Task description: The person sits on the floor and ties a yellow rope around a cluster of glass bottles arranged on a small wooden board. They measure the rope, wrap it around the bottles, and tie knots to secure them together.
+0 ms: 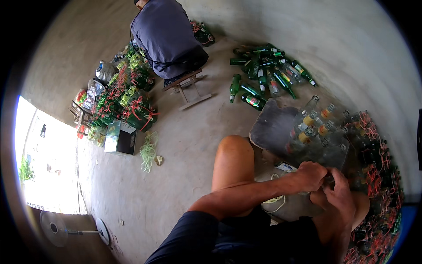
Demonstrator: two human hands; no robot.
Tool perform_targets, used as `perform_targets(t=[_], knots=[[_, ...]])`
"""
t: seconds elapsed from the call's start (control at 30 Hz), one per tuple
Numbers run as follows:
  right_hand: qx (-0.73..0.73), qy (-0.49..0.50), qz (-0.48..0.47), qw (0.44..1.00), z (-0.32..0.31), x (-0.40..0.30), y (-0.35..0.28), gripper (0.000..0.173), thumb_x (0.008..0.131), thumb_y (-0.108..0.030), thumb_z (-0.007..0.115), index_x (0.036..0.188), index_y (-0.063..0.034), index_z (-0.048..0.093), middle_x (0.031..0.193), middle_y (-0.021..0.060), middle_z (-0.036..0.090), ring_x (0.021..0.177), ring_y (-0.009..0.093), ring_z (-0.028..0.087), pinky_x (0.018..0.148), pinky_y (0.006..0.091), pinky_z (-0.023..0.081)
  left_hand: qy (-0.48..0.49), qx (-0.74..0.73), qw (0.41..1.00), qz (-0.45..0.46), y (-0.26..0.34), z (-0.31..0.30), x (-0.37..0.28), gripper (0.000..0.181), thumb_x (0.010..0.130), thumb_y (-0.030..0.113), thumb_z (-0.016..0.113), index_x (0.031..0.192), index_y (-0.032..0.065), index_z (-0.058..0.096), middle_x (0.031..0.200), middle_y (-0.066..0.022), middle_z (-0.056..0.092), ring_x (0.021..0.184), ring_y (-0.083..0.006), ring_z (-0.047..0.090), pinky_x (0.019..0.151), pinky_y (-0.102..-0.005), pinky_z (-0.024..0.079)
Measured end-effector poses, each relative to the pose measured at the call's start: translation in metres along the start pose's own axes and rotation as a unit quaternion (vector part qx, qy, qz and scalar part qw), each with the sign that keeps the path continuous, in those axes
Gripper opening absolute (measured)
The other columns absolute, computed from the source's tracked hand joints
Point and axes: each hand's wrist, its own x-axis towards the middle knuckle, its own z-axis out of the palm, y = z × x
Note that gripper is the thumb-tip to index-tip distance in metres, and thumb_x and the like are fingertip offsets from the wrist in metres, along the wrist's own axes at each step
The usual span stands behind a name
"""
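My left hand (310, 176) is curled, its arm crossing over my bent knee. Its fingers meet those of my right hand (339, 191), whose thumb and forefinger are bent inward. Something dark or see-through seems to lie between them, too hidden to name. Just beyond my hands, a low dark board (274, 123) carries a cluster of upright clear glass bottles (310, 120), several with yellow neck labels. Below my left forearm, a loose coil of pale cord (276, 199) lies on the floor. A small printed packet (285, 167) rests by the board's near edge.
Loose green glass bottles (254, 67) lie near the wall. Bottle bundles tied with red string (374, 180) crowd my right side; more tied bundles (140, 110) stand left. A person (165, 36) sits on a wooden stool (189, 86). A carton (120, 137), tangled twine (148, 151) and fan (54, 227) are left.
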Motion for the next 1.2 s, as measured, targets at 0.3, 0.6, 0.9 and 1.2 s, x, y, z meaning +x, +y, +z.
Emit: perform_targets(t=[0.3, 0.6, 0.9, 1.2], knots=[[0.096, -0.029, 0.041, 0.994, -0.002, 0.002, -0.005, 0.032, 0.088, 0.008, 0.061, 0.119, 0.0017, 0.059, 0.1, 0.0159, 0.071, 0.094, 0.024, 0.073, 0.086, 0.0346, 0.056, -0.004, -0.038, 0.999, 0.006, 0.0, -0.006, -0.001, 0.018, 0.089, 0.013, 0.061, 0.098, 0.0036, 0.073, 0.09, -0.0215, 0.074, 0.089, -0.0443, 0.071, 0.081, -0.056, 0.055], [0.154, -0.063, 0.077, 0.983, 0.008, -0.004, 0.013, 0.035, 0.095, 0.01, 0.054, 0.129, 0.0029, 0.055, 0.113, 0.0085, 0.066, 0.109, 0.013, 0.064, 0.093, 0.0293, 0.052, -0.005, -0.023, 1.0, 0.007, -0.002, -0.001, 0.0, 0.014, 0.082, 0.012, 0.065, 0.085, 0.0013, 0.073, 0.085, -0.0226, 0.073, 0.085, -0.0445, 0.071, 0.074, -0.054, 0.056], [0.156, -0.035, 0.082, 0.984, 0.011, -0.001, 0.009, 0.034, 0.093, 0.005, 0.057, 0.127, 0.0027, 0.057, 0.107, 0.0131, 0.07, 0.103, 0.017, 0.067, 0.087, 0.0325, 0.054, -0.002, -0.049, 0.999, 0.014, -0.002, -0.008, -0.002, 0.015, 0.082, 0.012, 0.064, 0.083, 0.0014, 0.074, 0.083, -0.0226, 0.072, 0.082, -0.0446, 0.071, 0.072, -0.0523, 0.056], [0.113, -0.06, 0.11, 0.986, 0.007, 0.0, 0.013, 0.035, 0.096, -0.001, 0.064, 0.131, 0.0009, 0.056, 0.106, 0.007, 0.065, 0.101, 0.012, 0.062, 0.089, 0.0308, 0.051, 0.013, -0.041, 0.999, -0.001, -0.005, -0.003, 0.003, 0.018, 0.076, 0.015, 0.068, 0.08, 0.0, 0.076, 0.082, -0.0238, 0.073, 0.081, -0.0424, 0.073, 0.071, -0.0497, 0.058]])
